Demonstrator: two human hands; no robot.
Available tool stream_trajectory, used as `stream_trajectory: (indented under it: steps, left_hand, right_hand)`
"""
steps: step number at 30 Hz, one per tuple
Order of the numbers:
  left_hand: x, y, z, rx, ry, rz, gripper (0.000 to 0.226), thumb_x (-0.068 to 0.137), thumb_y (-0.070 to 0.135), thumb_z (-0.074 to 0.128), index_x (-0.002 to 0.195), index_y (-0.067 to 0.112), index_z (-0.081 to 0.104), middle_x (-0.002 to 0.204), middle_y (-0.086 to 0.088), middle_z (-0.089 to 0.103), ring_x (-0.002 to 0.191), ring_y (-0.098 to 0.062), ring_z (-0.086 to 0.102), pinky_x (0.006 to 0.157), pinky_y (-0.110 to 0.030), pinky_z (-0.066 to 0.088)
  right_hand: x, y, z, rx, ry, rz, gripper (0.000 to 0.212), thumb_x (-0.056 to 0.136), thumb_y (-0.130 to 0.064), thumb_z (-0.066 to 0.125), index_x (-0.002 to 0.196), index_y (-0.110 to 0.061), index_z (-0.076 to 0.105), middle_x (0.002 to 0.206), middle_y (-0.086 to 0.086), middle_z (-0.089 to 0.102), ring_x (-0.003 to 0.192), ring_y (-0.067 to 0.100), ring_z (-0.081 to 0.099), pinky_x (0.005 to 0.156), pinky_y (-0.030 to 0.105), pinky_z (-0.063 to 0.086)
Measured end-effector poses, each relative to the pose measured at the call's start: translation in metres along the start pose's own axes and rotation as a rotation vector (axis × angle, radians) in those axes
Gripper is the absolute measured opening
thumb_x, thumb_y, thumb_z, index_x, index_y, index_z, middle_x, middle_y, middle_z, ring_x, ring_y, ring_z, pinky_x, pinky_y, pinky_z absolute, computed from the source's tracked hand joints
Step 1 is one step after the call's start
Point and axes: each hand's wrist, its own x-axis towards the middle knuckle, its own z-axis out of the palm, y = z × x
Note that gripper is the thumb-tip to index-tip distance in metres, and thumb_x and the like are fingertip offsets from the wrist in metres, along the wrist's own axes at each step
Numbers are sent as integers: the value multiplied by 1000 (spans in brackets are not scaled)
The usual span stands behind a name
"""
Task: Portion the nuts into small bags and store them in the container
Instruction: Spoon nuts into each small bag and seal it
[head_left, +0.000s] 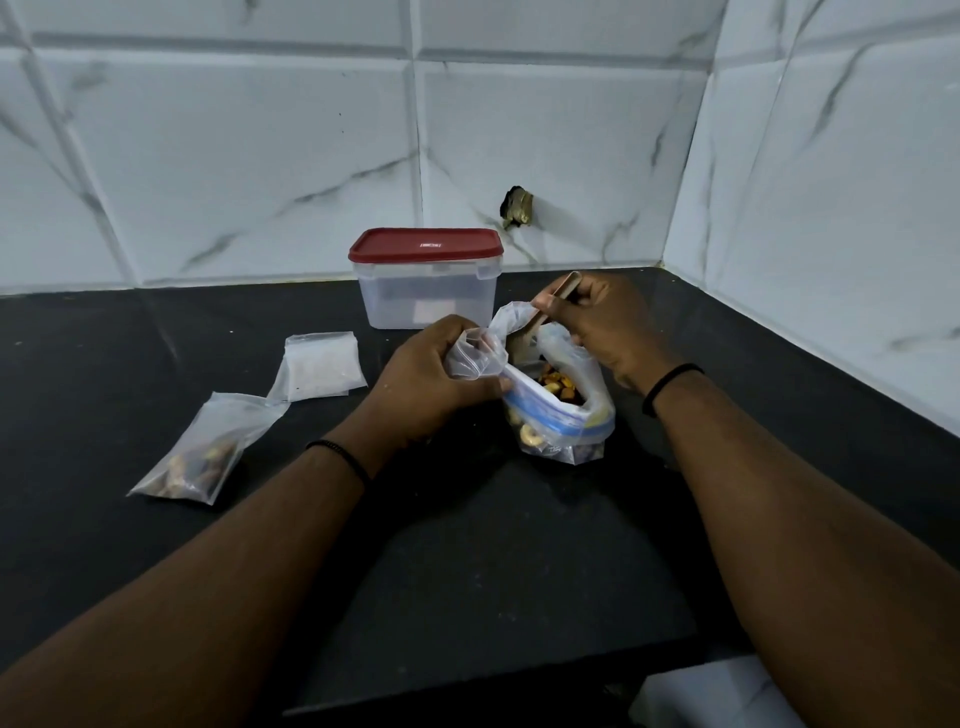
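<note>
- My left hand (434, 374) gripped a small bag (480, 353) open beside the nut bag (563, 410).
- My right hand (605, 325) pinched a spoon (545, 312) dipping into it.
- The container (427, 280) stood lidded just behind.

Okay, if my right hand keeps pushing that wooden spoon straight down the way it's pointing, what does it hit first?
Most likely the nuts in the big bag. The right hand angles the wooden spoon down into its open mouth, beside the small bag held by the left hand. The spoon's tip is hidden, so depth is uncertain.
</note>
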Motion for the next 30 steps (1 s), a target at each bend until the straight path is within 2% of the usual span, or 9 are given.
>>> stream_trajectory:
  steps: [3,7,10,13,21,24,26,30]
  left_hand:
    - [1,1,0,9,-13,-10,50,79,33,79,123,22,57,112,10,61,97,-5,59,75,-11,46]
    - [0,2,0,13,-28,0,47,80,32,79,122,25,57,112,12,60,97,-3,58,74,-10,45]
    - [0,1,-1,8,-34,-8,48,79,33,80,121,25,57,110,12,61,95,-3,59,74,-10,45]
    - [0,1,0,-11,-38,-16,49,77,33,81,119,26,57,109,12,62,96,-5,60,76,-13,47]
    - [0,-1,-1,-15,-18,-15,50,76,32,81,119,21,59,112,5,64,99,-11,61,84,-22,52]
    - [0,-1,-2,-51,32,-25,49,76,31,82,119,18,60,112,3,64,99,-12,61,79,-18,50]
    - [0,-1,-3,-78,70,-21,48,76,29,82,117,17,60,112,2,65,100,-13,62,81,-21,51]
    - [0,-2,-3,-96,85,-37,48,75,28,83,116,17,61,110,2,66,98,-13,63,80,-22,51]
  right_hand:
    - [0,-2,-1,30,-10,90,15,91,-17,71,77,-17,68,60,-11,65,42,-5,49,46,12,38]
    - [-2,-5,-2,56,-51,176,16,93,-19,68,79,-12,67,77,7,69,36,-2,40,40,12,32]
    - [-3,-6,-3,91,-124,251,16,92,-21,70,82,-11,64,84,17,72,41,7,30,39,16,25]
    - [-3,-7,-6,113,-147,343,14,93,-21,68,89,-9,63,82,12,73,43,8,29,37,15,21]
    - [3,-1,-11,229,-60,573,19,94,-19,60,77,-11,64,76,10,69,32,2,29,31,12,16]
    - [5,0,-13,285,-45,606,19,93,-20,60,76,-11,65,69,7,69,32,3,29,31,11,16]
    - [5,-3,-14,305,-12,599,19,93,-21,61,76,-12,65,68,5,69,32,2,30,30,12,16]
    - [2,-17,-12,365,70,511,18,91,-25,64,76,-16,67,87,9,68,36,2,33,32,14,19]
